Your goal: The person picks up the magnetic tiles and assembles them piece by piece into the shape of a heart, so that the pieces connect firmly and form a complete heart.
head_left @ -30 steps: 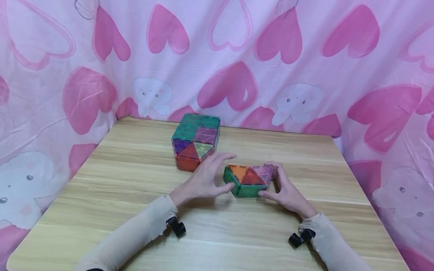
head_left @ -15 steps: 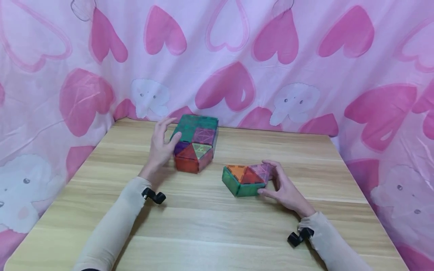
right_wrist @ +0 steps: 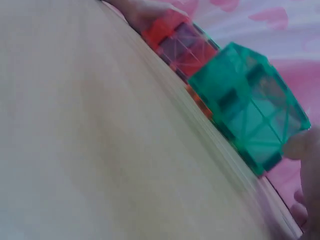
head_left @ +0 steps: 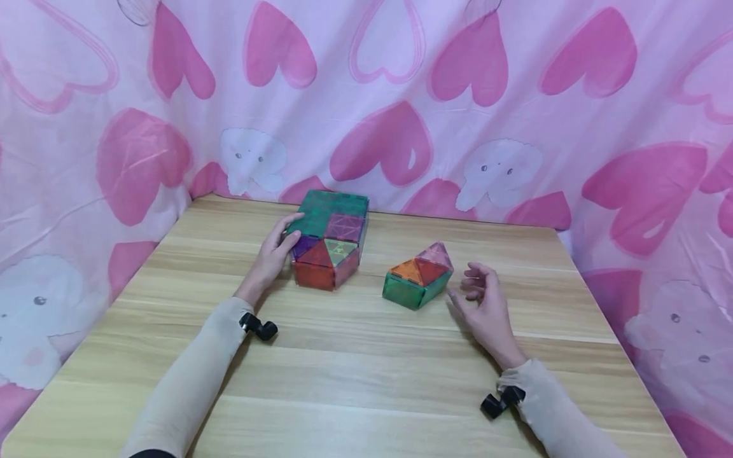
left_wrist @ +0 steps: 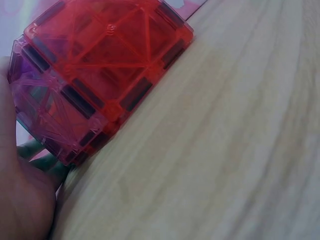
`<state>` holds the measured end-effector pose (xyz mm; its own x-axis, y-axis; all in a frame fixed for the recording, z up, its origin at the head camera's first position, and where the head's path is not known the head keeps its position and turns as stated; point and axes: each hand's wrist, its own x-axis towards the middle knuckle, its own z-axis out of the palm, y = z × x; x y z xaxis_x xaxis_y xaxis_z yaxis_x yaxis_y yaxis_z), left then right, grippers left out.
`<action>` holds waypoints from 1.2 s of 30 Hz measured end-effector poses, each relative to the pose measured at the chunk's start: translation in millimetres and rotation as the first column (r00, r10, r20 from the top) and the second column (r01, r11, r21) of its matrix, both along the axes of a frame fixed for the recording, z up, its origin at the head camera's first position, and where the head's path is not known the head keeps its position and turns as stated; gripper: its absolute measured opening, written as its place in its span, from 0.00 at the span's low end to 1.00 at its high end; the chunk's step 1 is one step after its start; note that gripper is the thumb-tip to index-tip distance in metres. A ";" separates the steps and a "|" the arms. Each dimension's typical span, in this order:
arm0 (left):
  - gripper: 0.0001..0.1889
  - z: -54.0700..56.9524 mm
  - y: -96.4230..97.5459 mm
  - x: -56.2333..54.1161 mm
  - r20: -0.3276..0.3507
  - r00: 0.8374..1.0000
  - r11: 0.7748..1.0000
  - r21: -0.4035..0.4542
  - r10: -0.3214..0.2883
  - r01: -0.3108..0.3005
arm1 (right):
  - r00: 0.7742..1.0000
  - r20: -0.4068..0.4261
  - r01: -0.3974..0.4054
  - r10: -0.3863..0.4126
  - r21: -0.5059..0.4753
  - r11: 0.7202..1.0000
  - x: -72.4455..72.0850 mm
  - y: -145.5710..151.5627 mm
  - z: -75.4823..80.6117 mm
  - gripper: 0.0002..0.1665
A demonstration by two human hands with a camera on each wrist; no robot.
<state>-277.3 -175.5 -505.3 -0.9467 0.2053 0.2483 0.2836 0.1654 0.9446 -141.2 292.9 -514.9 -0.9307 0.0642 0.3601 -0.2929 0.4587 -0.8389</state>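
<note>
A larger block built of translucent magnetic tiles (head_left: pixel 328 219) stands on the table, green and purple on top with a red front. My left hand (head_left: pixel 268 257) rests against its left side, the fingertips and thumb at the top edge. In the left wrist view its red wall (left_wrist: pixel 112 35) and purple end (left_wrist: pixel 47 107) face the camera, with some fingers partly behind. To its right sits a smaller magnetic-tile block (head_left: pixel 415 280) with green walls and orange, red and pink triangles on top. My right hand (head_left: pixel 487 312) is beside it, fingers loosely bent and holding nothing.
Both blocks stand on a wood-grain table (head_left: pixel 355 381). A pink curtain (head_left: pixel 378 57) with hearts hangs behind the table and along both sides. Black wrist devices (head_left: pixel 259 326) sit on both sleeves.
My left hand has moved from the smaller block to the larger one's left side. The smaller block has turned and shifted slightly away; my right hand has let go of it.
</note>
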 end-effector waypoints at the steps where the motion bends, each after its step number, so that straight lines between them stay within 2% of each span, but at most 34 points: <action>1: 0.27 0.1 0.1 0.5 -0.001 1.000 1.000 0.008 0.002 -0.002 | 1.000 -0.005 0.008 -0.008 0.006 1.000 1.5 -3.2 0.4 0.45; 5: 0.26 0.1 0.0 3.6 -0.005 1.000 1.000 0.022 0.000 0.000 | 1.000 -0.003 0.006 -0.006 0.011 1.000 9.6 -19.0 -1.0 0.47; 10: 0.26 -1.5 1.5 5.4 -0.034 0.999 1.000 -0.007 -0.020 0.020 | 0.999 0.019 0.036 -0.036 0.021 0.999 18.5 -43.4 -0.7 0.61; 13: 0.25 -1.6 3.9 5.0 -0.055 0.998 0.999 -0.021 -0.035 0.034 | 0.998 0.018 0.059 -0.060 0.075 0.995 18.3 -55.1 0.6 0.67; 16: 0.25 -1.3 6.6 4.5 -0.069 0.996 0.998 -0.032 -0.052 0.050 | 0.997 0.026 0.073 -0.076 0.111 0.991 13.6 -59.6 2.2 0.68; 19: 0.25 -0.9 9.0 4.5 -0.076 0.995 0.997 -0.039 -0.062 0.059 | 0.997 0.056 0.053 -0.059 0.102 0.993 5.7 -58.3 4.0 0.66; 24: 0.25 0.9 13.4 7.3 -0.070 0.995 0.996 -0.040 -0.078 0.075 | 0.995 0.094 -0.033 0.025 0.088 0.996 -13.7 -53.1 4.3 0.60; 29: 0.26 0.2 16.6 9.1 -0.057 0.994 0.995 -0.033 -0.097 0.095 | 0.996 0.059 -0.079 0.073 0.114 0.990 -40.0 -54.1 1.0 0.55; 33: 0.26 0.1 14.4 10.6 -0.055 0.994 0.995 -0.033 -0.091 0.090 | 0.992 0.028 -0.126 0.123 0.130 0.983 -60.5 -65.9 -0.5 0.50; 36: 0.26 -0.9 12.9 11.4 -0.056 0.995 0.996 -0.029 -0.086 0.084 | 0.987 0.019 -0.158 0.157 0.147 0.976 -70.7 -75.9 -0.3 0.49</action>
